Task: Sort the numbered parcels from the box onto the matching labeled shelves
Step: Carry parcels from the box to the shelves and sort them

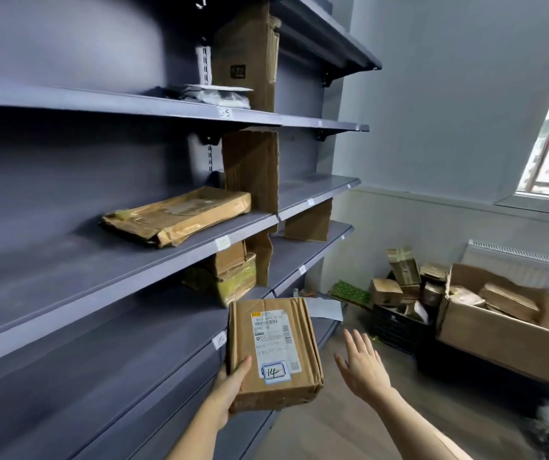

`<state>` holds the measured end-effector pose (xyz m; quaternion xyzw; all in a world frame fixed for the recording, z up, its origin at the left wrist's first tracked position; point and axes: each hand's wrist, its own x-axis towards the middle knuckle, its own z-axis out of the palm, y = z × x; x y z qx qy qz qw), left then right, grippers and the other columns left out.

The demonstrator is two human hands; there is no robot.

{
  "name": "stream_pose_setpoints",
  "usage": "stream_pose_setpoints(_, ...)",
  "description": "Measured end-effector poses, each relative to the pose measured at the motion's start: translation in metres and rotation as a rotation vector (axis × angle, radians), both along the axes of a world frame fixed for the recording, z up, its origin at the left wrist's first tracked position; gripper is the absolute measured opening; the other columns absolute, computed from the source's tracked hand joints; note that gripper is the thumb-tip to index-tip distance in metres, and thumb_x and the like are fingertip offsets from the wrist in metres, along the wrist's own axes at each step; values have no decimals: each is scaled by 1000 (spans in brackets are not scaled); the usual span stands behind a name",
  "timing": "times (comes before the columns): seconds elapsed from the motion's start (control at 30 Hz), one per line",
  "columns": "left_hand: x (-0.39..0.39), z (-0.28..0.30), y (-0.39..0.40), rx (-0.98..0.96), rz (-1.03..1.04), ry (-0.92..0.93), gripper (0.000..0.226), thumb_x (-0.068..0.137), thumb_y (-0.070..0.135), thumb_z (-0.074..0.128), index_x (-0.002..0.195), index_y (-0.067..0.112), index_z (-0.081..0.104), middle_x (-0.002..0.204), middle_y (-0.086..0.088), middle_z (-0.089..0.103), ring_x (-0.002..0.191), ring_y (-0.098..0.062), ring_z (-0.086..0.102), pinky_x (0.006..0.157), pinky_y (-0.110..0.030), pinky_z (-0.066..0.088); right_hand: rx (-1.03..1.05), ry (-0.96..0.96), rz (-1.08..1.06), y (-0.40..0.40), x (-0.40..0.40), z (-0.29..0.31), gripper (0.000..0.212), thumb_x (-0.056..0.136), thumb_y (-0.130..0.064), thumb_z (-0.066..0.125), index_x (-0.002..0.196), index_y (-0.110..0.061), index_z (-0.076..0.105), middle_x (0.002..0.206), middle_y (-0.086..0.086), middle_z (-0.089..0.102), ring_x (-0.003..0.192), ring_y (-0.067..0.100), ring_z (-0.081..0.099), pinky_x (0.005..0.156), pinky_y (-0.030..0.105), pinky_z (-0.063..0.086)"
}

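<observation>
My left hand (230, 386) grips a brown cardboard parcel (273, 353) by its near left corner, thumb on top. A white sticker on the parcel reads "14" under a shipping label. The parcel hovers in front of the lower grey shelves (100, 270), beside a small white shelf label (219, 340). My right hand (362, 363) is just right of the parcel, fingers spread and straight, touching nothing. The big open cardboard box (499, 336) with more parcels stands on the floor at the right.
A flat brown parcel (180, 215) lies on the middle shelf, stacked parcels (230, 273) on the shelf below, and a white packet (213, 92) on the upper shelf marked "03". Upright cardboard dividers (253, 174) split the shelves. A black crate (399, 317) with small boxes sits on the floor.
</observation>
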<state>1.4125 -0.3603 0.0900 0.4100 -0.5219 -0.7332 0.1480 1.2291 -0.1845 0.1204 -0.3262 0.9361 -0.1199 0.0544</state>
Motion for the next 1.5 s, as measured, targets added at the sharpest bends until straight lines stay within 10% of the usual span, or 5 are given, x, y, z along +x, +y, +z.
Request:
stream_pose_setpoints(0.93,-390,-27,-105,74,75,-92,66,86,47,62,141,19,38,123,-12,61,109,-29,59,95,-44,50,44,30,47,-92,-400,-14,62,102,-41,27,153,-15,3,160,4,1,148,22,-3,119,36,12)
stream_pose_setpoints(1.17,-427,-19,-129,72,203,-122,54,91,41,58,136,20,38,113,-9,59,94,-23,56,61,-29,46,111,24,216,-150,-448,-21,61,102,-40,25,152,-16,1,160,4,-1,148,23,-3,118,35,11)
stream_pose_setpoints(1.5,-482,-34,-209,40,344,-150,54,95,40,52,144,23,35,130,-7,56,115,-28,54,99,-43,44,147,3,398,-253,-501,-22,62,102,-38,27,152,-15,-1,160,3,-3,148,22,-5,118,35,8)
